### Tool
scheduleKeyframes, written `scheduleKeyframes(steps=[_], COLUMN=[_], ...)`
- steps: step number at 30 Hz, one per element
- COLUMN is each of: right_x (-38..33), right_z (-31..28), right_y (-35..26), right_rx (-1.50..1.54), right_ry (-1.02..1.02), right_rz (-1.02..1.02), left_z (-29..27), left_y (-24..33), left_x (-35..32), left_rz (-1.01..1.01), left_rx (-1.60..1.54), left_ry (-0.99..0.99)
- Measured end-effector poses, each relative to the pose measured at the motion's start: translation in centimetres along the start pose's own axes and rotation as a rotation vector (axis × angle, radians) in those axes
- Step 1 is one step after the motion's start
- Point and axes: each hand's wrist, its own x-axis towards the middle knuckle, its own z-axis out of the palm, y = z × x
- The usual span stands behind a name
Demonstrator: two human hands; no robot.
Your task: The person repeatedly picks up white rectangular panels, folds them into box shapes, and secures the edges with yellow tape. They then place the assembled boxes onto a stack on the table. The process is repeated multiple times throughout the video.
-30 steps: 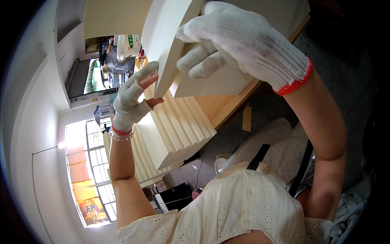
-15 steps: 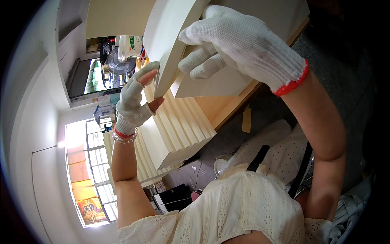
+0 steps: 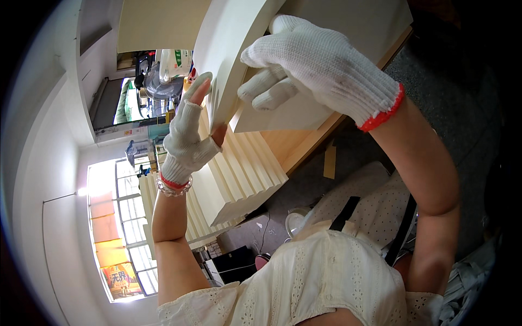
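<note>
Both my hands wear white knit gloves with red cuffs. My right hand (image 3: 321,68) curls over the upper edge of a large cream cardboard sheet (image 3: 228,43) and grips it. My left hand (image 3: 187,138), whose bare fingertips poke through the glove, holds the same sheet's left edge, with the forefinger stretched along it and the thumb pressed at its lower corner. The sheet stands tilted above a stack of folded cream cardboard pieces (image 3: 244,174) lying on a wooden table (image 3: 293,146).
A second flat cream board (image 3: 293,114) lies under my right hand. A fan (image 3: 157,81) and cluttered shelves stand beyond the left hand. A barred window (image 3: 117,239) is at the left, a black box (image 3: 234,266) on the grey floor.
My left hand has slid a little up along the sheet's edge. The right hand keeps its grip in nearly the same place.
</note>
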Motion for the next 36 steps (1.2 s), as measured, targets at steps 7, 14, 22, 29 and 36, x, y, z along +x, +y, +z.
scheduleKeyframes(steps=[7, 14, 22, 29, 36], right_x=[0.4, -1.1, -1.7, 1.2, 3.1], right_z=[-0.5, -0.1, 3.3, -0.7, -7.1], right_y=[-1.2, -3.8, -6.5, -8.0, -9.5], right_rx=[-0.516, -0.241, -0.299, 0.364, 0.448], right_ry=[-0.082, 0.040, -0.157, 0.093, 0.281], right_rz=[-0.104, 0.240, 0.472, 0.788, 0.724], left_z=[0.4, -0.2, 0.8, 1.7, 0.4], left_y=[0.3, 2.4, 1.7, 1.7, 5.2], left_x=[1.4, 0.9, 1.9, 1.4, 5.4], left_rz=[-0.018, -0.068, 0.131, 0.168, 0.036], left_rx=[0.069, 0.316, 0.206, 0.270, 0.142], left_ry=[0.018, -0.049, 0.068, 0.212, 0.155])
